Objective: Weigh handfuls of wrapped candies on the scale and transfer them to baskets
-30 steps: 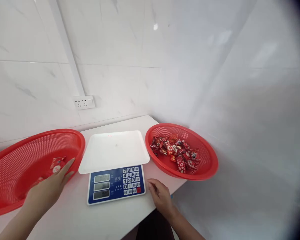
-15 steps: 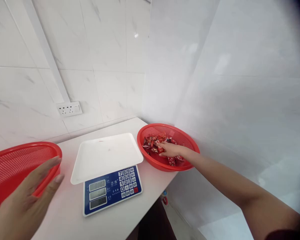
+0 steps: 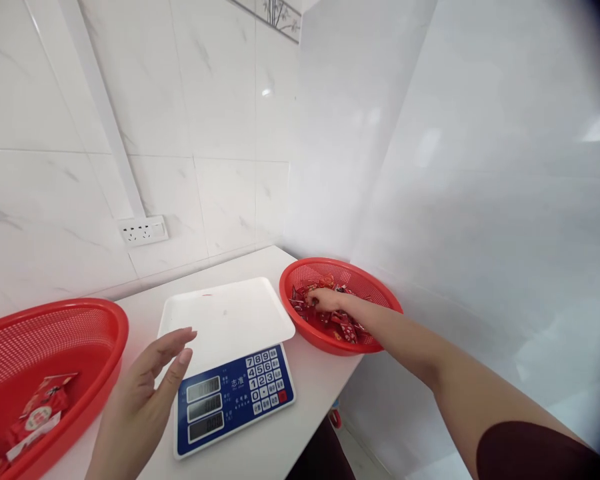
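My right hand is down inside a round red plastic basket at the right, fingers curled into small red-wrapped candies. Its fingertips are partly hidden among the wrappers. In the air at the left edge of a digital scale, my left hand is open, thumb apart from the fingers, holding nothing. The scale has a white tray on top and a blue panel with number keys and three displays. Only a small reddish mark shows on the tray.
A larger red basket stands at the left with red printed packets in it. All of this is on a white table in a corner between tiled and smooth walls. A power socket is on the back wall.
My left hand has moved right, from over the left basket to the scale. My right hand's fingers have gone from spread to curled among the candies. The view has shifted slightly.
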Motion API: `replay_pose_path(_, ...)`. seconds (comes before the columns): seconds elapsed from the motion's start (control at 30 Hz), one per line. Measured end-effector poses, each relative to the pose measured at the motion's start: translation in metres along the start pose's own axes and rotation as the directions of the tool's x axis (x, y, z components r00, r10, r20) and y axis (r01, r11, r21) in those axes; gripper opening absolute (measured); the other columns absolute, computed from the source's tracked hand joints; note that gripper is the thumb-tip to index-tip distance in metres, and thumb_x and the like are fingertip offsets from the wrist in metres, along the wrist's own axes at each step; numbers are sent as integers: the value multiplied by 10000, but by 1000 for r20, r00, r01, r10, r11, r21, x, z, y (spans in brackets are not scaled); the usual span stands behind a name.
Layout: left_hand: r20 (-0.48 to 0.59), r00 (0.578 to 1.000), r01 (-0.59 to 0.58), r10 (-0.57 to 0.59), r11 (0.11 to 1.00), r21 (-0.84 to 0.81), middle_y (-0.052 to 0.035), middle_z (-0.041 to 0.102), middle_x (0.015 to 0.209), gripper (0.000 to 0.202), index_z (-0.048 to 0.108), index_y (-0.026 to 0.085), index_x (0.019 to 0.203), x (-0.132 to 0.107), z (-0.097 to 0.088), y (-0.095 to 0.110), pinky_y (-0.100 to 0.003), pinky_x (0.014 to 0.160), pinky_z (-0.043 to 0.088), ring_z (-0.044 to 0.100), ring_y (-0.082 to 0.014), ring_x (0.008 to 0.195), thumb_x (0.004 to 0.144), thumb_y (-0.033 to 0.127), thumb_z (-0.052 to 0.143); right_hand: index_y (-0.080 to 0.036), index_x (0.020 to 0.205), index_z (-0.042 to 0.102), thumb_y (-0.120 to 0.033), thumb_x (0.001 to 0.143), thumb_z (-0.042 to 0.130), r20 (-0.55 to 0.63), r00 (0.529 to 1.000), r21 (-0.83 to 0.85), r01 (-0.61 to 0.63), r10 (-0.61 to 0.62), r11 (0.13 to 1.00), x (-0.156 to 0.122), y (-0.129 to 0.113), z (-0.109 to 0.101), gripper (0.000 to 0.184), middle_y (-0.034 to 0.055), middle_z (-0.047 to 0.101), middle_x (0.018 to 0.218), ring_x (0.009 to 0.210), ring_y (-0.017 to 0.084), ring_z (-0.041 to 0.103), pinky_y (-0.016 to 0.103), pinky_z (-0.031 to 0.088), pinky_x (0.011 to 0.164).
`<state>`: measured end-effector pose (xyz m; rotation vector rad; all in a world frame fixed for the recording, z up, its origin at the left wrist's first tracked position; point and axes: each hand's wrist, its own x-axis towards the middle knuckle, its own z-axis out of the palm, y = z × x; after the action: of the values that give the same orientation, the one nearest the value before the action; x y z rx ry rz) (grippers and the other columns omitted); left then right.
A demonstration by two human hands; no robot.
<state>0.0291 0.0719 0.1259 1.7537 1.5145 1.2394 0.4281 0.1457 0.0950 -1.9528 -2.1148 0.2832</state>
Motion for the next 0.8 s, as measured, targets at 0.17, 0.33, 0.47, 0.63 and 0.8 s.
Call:
replay_pose_path(0.17, -104, 993, 59, -62, 997, -40, -19, 680, 1063, 443, 640, 278, 984, 7, -9, 1, -386, 904, 513, 597, -250, 1080, 718, 620, 548, -253, 882, 713, -227, 723, 599, 172, 982, 244, -119, 78, 963, 23, 20, -21, 198, 11, 719, 872, 762, 195, 630, 273, 488, 710)
replay_pose_path(0.33, -158, 984, 70, -79, 996, -58, -23, 669, 1074, 416, 636, 275, 962, 8, -11, -3, -415, 927, 502, 597, -257, 1076, 723, 607, 560, -182, 915, 686, -199, 697, 605, 218, 970, 387, -187, 108, 903, 30, 44, -28, 233, 36, 708, 934, 745, 139, 612, 226, 470, 646)
replay_pose_path(0.47, -121, 988, 93, -97, 995, -39, -20, 668, 1088, 424, 623, 288, 1014, 9, -10, -7, -417, 922, 503, 598, -255, 1077, 733, 599, 559, -174, 860, 691, -227, 715, 594, 201, 974, 392, -174, 100, 904, 31, 50, -23, 183, 35, 714, 866, 704, 135, 595, 222, 451, 611)
replay_pose_path(0.63, -96, 990, 97, -99, 995, -18, -7, 678, 1069, 420, 623, 303, 1005, 9, -10, -8, -418, 943, 481, 599, -245, 1075, 727, 610, 553, -177, 838, 700, -254, 696, 598, 161, 982, 373, -151, 97, 915, 32, 48, -26, 191, 8, 697, 765, 624, 117, 549, 213, 416, 558)
replay_pose_path(0.8, -148, 981, 126, -125, 992, 1, -5, 692, 1040, 420, 642, 312, 975, 9, -13, -5, -449, 966, 449, 606, -252, 1060, 710, 626, 553, -186, 843, 708, -263, 710, 563, 124, 985, 325, -152, 118, 933, 32, 44, -30, 212, -8, 670, 704, 556, 97, 502, 203, 388, 522)
